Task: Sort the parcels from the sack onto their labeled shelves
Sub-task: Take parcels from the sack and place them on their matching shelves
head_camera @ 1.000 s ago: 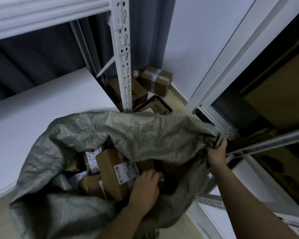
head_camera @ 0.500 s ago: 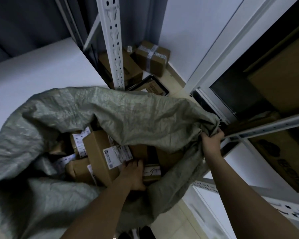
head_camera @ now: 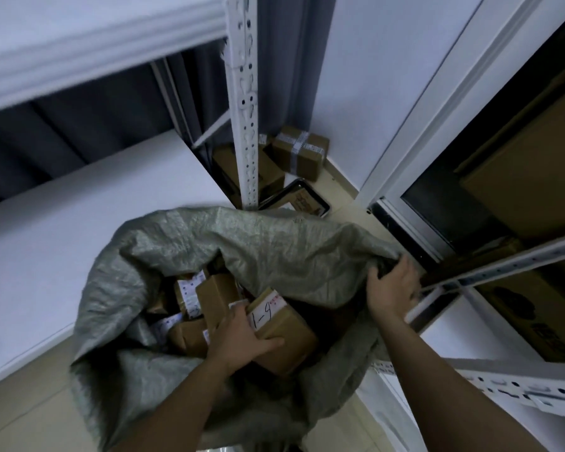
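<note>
The left hand (head_camera: 242, 337) clamps a small cardboard parcel (head_camera: 284, 334) at its near-left end, thumb stretched across the side facing the camera and fingers wrapped over the far edge. The right hand (head_camera: 392, 288) bunches the rim of the grey woven sack (head_camera: 242, 243) in curled fingers, holding the mouth open at the sack's right edge.

The parcel sits just inside the sack's mouth, right of the other parcels (head_camera: 206, 298) in the sack and touching them. Its long axis runs from the sack's upper left toward its lower right, and the labelled face, handwritten with what reads as "1-9", tilts up toward the camera.

Risks, as I judge them: the hold covers only one end, so the far end may dip and slide free. The draped sack cloth above could catch a corner as the parcel lifts. If the right hand slackens, the mouth may fold over the remaining parcels.
</note>
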`<state>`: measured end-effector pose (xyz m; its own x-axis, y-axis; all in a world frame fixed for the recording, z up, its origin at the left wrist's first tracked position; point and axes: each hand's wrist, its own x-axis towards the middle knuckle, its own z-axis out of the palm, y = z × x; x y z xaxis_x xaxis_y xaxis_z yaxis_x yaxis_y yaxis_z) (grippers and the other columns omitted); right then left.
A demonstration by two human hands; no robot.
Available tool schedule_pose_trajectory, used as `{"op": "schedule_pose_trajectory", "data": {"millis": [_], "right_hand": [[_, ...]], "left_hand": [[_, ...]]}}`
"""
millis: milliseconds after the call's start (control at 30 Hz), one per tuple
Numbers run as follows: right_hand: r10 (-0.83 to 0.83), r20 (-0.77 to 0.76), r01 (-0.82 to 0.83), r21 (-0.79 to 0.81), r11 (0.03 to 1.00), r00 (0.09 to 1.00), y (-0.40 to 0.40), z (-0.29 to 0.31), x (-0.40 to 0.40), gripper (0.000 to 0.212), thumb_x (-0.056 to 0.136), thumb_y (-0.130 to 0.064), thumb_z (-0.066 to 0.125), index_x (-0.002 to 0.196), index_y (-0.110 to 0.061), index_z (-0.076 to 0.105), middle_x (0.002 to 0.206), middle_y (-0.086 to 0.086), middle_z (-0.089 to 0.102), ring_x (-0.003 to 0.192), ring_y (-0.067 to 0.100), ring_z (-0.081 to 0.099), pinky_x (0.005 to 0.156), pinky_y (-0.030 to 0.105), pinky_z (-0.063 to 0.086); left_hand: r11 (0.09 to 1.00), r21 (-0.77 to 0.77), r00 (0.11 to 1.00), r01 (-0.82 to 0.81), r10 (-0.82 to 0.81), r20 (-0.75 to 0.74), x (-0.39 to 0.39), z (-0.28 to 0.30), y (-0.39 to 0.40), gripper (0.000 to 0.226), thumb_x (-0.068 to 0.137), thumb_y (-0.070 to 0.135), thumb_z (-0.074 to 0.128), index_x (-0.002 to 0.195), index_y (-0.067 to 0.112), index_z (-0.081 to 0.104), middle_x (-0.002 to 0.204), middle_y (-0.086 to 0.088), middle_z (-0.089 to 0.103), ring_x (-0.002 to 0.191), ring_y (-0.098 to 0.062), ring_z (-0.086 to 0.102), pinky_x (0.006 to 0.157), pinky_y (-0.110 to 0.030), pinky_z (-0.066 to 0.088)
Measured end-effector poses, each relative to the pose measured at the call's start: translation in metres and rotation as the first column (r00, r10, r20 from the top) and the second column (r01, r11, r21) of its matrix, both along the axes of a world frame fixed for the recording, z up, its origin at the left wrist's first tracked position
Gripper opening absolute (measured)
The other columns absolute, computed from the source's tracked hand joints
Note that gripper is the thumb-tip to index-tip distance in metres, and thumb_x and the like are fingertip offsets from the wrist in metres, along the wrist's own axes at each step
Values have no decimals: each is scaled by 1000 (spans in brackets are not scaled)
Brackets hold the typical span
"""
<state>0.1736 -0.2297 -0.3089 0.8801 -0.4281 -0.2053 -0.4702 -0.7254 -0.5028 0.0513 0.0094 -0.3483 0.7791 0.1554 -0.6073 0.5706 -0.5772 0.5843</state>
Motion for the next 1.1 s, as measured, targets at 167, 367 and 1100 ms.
{"op": "schedule_pose_trajectory", "data": {"millis": [167, 367, 1100], "right_hand": [[229, 9, -227, -104, 968, 973, 35, 45, -15, 69, 96, -40, 50, 151, -11, 21, 158, 10, 20, 145, 26, 20, 115, 44, 22], [308, -39, -279, 329, 902, 951, 79, 85, -34, 56, 96, -32, 54, 144, -10, 36, 146, 14, 38, 131, 30, 41, 108, 39, 36], [193, -381, 270, 859, 434, 904, 52, 217, -69, 68, 81, -73, 48, 95, -10, 70, 91, 14, 74, 88, 29, 68, 69, 35, 53]], "left_hand": [[889, -174, 905, -422, 402, -141, 10, 50, 15, 114, 46, 70, 80, 136, 16, 37, 134, -3, 52, 117, -27, 54, 99, -42, 47], [540, -454, 696, -709, 640, -326, 14, 108, 29, 81, 69, 52, 78, 135, 14, 50, 129, -12, 58, 113, -31, 58, 100, -44, 47], [623, -657, 905, -425, 301, -300, -13, 275, 12, 86, 69, 79, 54, 130, 18, 46, 117, -25, 62, 94, -41, 68, 79, -47, 57]]}}
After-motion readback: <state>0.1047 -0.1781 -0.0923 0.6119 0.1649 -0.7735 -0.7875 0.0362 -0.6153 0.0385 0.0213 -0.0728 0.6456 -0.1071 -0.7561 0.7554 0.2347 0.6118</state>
